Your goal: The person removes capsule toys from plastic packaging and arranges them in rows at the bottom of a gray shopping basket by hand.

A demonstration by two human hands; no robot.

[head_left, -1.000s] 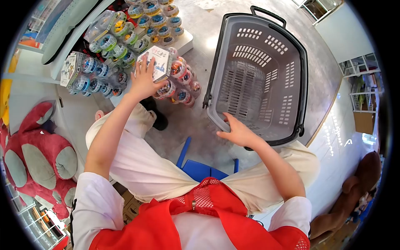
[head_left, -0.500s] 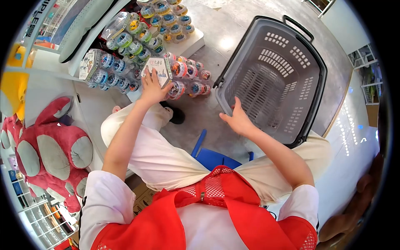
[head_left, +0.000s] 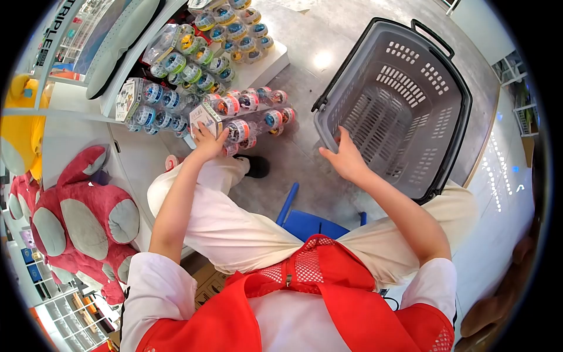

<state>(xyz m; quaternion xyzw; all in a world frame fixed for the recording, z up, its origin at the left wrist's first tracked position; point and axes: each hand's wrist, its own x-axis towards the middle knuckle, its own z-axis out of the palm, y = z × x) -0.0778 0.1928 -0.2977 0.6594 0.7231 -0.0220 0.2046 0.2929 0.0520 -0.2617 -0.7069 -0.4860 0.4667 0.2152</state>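
My left hand rests with spread fingers on the white hexagonal end of a clear pack of round capsules with red and blue contents. That pack lies tilted on its side at the edge of the display. My right hand is apart from it, thumb and fingers spread, at the near left rim of a grey plastic basket. Nothing is held in it. The basket's slotted inside shows no goods. Beside the red pack are a pack with blue capsules and one with green and yellow capsules.
Another capsule pack stands on a white platform. Red and grey plush toys and a yellow plush are at the left. A blue stool is between my legs, and a dark shoe is below the packs.
The pack under my left hand has tipped over, its hexagonal end turning toward me. My left hand has come lower with it. The view has shifted, and my right hand stays by the basket rim.
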